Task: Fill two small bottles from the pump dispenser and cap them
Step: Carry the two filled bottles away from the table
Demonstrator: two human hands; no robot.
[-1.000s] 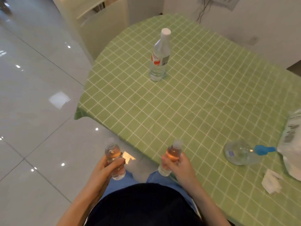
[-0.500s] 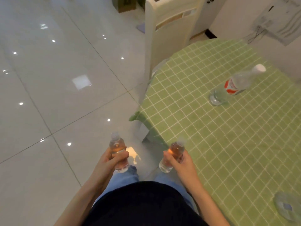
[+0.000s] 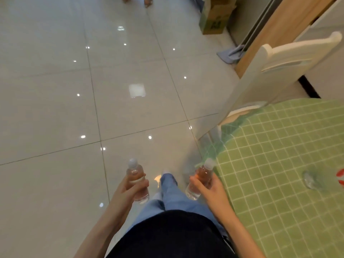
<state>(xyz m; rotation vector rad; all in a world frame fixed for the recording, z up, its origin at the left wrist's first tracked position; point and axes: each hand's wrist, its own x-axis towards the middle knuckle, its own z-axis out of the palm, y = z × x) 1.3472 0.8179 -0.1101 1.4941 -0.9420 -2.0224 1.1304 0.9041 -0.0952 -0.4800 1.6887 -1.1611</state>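
Both bottles are capped and hold pinkish liquid. Left hand [image 3: 128, 190] is clamped on the left bottle [image 3: 136, 181]; right hand [image 3: 208, 190] on the right bottle [image 3: 200, 180], at 9 o'clock of the tabletop [image 3: 279, 174]. Light, smooth, likely slippery plastic; mid-body holds suit them.

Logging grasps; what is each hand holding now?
Left hand: closed on left small bottle.
Right hand: closed on right small bottle.

Head view, downward (floor mostly)
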